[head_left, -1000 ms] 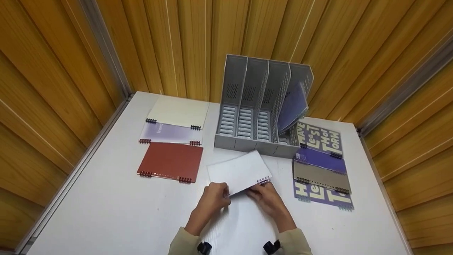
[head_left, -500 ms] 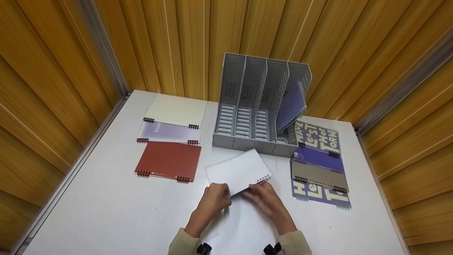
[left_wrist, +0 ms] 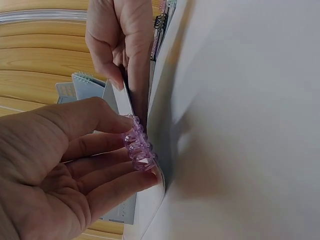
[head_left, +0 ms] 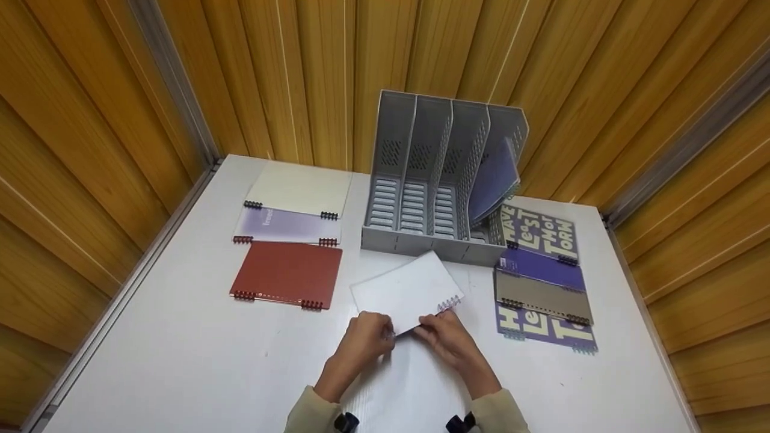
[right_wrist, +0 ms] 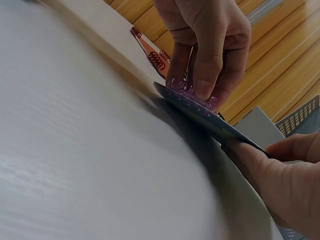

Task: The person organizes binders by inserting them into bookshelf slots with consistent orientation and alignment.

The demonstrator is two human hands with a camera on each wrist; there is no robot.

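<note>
A white-covered spiral notebook (head_left: 406, 285) lies at an angle in front of the grey file organizer, its near edge raised off the table. My left hand (head_left: 364, 337) pinches the clear purple binding rings (left_wrist: 137, 145) at the near-left corner, thumb on one side and fingertips on the other. Along the same edge, my right hand (head_left: 448, 340) grips the notebook between thumb and fingers, just left of the second ring set (head_left: 449, 302). In the right wrist view the notebook's dark underside (right_wrist: 220, 127) faces the table.
The grey file organizer (head_left: 433, 245) has several slots; a blue-purple notebook (head_left: 496, 180) leans in the rightmost. To the left lie cream (head_left: 301, 187), lilac (head_left: 292, 225) and red (head_left: 287, 273) notebooks. Overlapping purple (head_left: 547, 270), brown (head_left: 541, 296) and lettered notebooks (head_left: 538, 231) lie right.
My right hand has slid slightly left along the notebook's near edge, away from the right ring set. The left hand keeps its pinch; the notebook has barely shifted.
</note>
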